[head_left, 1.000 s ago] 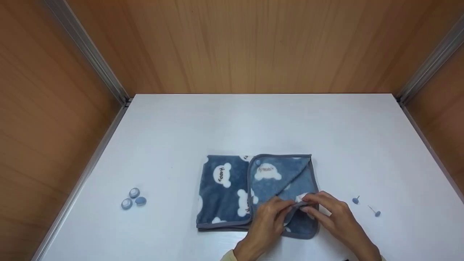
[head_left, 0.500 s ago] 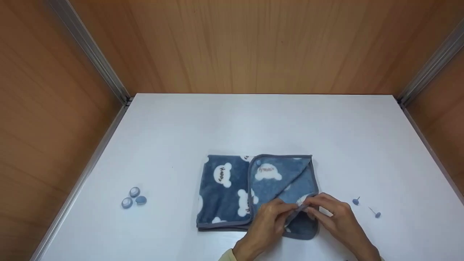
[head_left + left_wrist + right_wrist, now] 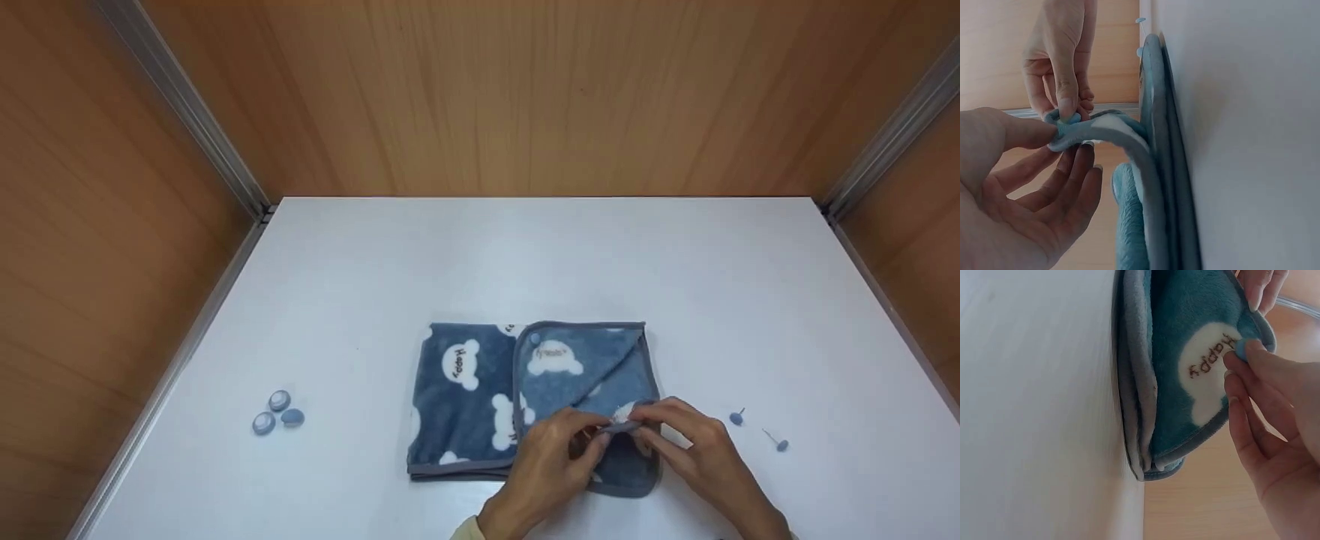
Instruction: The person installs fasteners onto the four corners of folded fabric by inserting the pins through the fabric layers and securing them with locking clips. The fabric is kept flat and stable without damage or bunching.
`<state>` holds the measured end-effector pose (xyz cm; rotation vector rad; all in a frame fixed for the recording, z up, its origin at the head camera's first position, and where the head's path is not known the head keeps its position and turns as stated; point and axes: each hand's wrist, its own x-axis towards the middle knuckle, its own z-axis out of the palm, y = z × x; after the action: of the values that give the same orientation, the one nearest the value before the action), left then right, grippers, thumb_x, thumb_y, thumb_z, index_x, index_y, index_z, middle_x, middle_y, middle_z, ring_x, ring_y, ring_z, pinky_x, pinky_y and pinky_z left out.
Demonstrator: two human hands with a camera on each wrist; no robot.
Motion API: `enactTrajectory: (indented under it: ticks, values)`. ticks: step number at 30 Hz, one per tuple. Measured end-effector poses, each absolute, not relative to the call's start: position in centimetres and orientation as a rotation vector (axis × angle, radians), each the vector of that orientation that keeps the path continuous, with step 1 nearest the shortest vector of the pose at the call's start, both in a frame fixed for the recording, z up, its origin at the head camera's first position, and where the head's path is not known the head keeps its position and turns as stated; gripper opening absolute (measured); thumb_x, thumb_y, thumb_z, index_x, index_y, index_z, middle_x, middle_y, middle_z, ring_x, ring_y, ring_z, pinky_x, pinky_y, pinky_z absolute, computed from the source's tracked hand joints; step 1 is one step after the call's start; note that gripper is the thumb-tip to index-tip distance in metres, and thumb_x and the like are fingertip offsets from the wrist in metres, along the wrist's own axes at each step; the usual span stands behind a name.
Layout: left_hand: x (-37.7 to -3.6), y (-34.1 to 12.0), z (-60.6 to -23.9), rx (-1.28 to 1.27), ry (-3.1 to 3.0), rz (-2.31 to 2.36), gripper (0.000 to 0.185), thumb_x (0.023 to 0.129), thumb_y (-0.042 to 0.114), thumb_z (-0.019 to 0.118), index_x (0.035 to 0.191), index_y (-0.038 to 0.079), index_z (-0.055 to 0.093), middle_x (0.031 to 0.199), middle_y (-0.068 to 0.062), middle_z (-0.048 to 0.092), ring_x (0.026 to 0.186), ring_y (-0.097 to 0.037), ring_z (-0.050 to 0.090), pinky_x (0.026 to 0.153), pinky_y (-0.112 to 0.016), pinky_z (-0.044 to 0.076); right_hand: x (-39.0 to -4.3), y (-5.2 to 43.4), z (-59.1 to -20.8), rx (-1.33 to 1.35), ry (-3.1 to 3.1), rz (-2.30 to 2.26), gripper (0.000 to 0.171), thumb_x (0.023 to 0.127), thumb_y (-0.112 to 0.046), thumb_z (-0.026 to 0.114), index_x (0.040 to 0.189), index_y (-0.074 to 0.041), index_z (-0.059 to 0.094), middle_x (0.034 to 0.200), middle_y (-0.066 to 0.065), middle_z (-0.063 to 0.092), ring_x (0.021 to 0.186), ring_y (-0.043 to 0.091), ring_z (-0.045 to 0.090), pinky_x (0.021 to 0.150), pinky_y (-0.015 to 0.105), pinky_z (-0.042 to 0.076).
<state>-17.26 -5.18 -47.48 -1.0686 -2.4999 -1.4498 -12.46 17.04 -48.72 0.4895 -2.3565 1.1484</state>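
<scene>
A folded blue fleece blanket (image 3: 465,405) with white bear patches and grey trim lies on the white table. My left hand (image 3: 544,465) pinches the trim of its lifted near-right corner between thumb and forefinger, as the left wrist view shows. Opposite it, my right hand (image 3: 697,446) pinches a blue round-headed pin (image 3: 1241,349) at that corner, beside the "Happy" patch (image 3: 1210,363). The pin's shaft is hidden. Another blue round head (image 3: 534,339) sits on the blanket's upper flap, near its rounded corner.
Two loose pins, a nearer one (image 3: 781,445) and a farther one (image 3: 736,418), lie right of the blanket. Three small blue round caps (image 3: 263,423) are grouped at the left. Wooden panels (image 3: 525,97) wall the table (image 3: 360,262) at the back and sides.
My left thumb and forefinger have shifted their grip on the lifted corner, with the thumb now spread lower. My right hand has stayed almost in place, still at the corner.
</scene>
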Motion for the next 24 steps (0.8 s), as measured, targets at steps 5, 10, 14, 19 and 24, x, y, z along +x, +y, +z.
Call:
enactTrajectory:
  ticks: [5,10,14,19,24]
  values:
    - [-17.9,-5.9,-47.3,-1.030,-2.541,-1.357,0.017,0.100,0.025,0.070,0.107,0.012,0.078,0.093,0.002,0.070,0.080,-0.004,0.065,0.069,-0.016,0.051,-12.5,17.1,-48.8,0.504,-2.353,1.156,0.051,0.071,0.019,0.083,0.110,-0.014,0.075,0.102,-0.001,0.072,0.095,0.007,0.068,0.086,0.010,0.050]
    - [-18.7,-7.1,-47.3,-0.956,-2.496,-1.277,0.017,0.100,0.028,0.071,0.102,0.013,0.079,0.093,0.002,0.070,0.081,-0.006,0.066,0.071,-0.021,0.054,-12.6,17.2,-49.0,0.534,-2.339,1.136,0.054,0.070,0.020,0.083,0.110,-0.014,0.075,0.102,-0.001,0.071,0.096,0.009,0.068,0.089,0.009,0.048]
    - [-19.6,-8.3,-47.3,-0.889,-2.466,-1.265,0.013,0.099,0.025,0.072,0.097,0.014,0.079,0.089,0.000,0.069,0.077,-0.010,0.065,0.067,-0.023,0.053,-12.6,17.3,-49.2,0.551,-2.329,1.129,0.056,0.068,0.022,0.082,0.110,-0.013,0.075,0.102,-0.001,0.071,0.097,0.009,0.067,0.090,0.009,0.048]
    - [-20.5,-9.8,-47.3,-0.806,-2.464,-1.223,0.011,0.098,0.022,0.074,0.094,0.012,0.078,0.087,-0.002,0.068,0.074,-0.013,0.064,0.064,-0.026,0.053,-12.7,17.4,-49.3,0.570,-2.314,1.131,0.056,0.067,0.023,0.082,0.110,-0.012,0.075,0.102,0.000,0.071,0.097,0.010,0.066,0.090,0.010,0.048]
    - [-21.1,-11.0,-47.3,-0.728,-2.450,-1.207,0.008,0.096,0.018,0.075,0.092,0.012,0.078,0.088,0.001,0.067,0.077,-0.014,0.065,0.065,-0.028,0.054,-12.7,17.4,-49.4,0.551,-2.327,1.129,0.056,0.068,0.022,0.082,0.110,-0.013,0.075,0.102,0.000,0.071,0.097,0.009,0.066,0.090,0.009,0.047]
